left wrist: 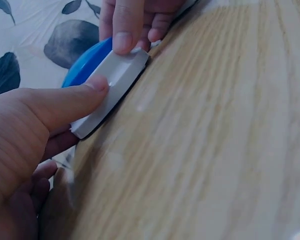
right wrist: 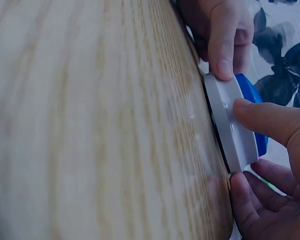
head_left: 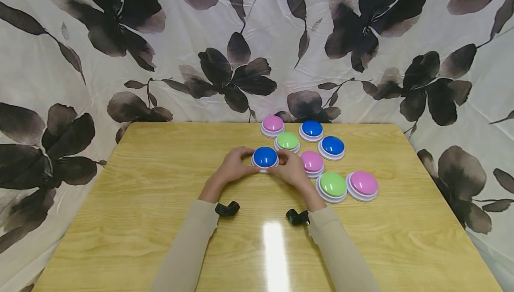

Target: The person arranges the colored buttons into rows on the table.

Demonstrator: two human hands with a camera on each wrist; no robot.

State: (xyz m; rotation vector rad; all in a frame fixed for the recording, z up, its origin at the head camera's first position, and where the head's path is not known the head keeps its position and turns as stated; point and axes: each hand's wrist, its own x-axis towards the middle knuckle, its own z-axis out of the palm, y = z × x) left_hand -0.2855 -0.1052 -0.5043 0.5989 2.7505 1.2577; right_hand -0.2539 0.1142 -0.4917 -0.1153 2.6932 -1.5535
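Observation:
A blue push button (head_left: 265, 157) with a domed top and white round base sits at the middle of the table, between both hands. My left hand (head_left: 234, 166) grips its left side, thumb on the near edge of the base. From the right side my right hand (head_left: 292, 167) holds the same button, its thumb also at the near edge. In the left wrist view both thumbs press the white base (left wrist: 115, 82), which is low over the wood. The right wrist view shows the blue dome (right wrist: 250, 92) facing away from the camera, with fingers curled behind the base.
Right of the hands stand pink buttons (head_left: 363, 183), green buttons (head_left: 333, 185) and other blue buttons (head_left: 332, 145). A pink button (head_left: 312, 162) is close beside my right hand; a green button (head_left: 287, 141) lies just behind. Floral cloth (head_left: 225, 78) hangs behind the wooden table (head_left: 160, 158).

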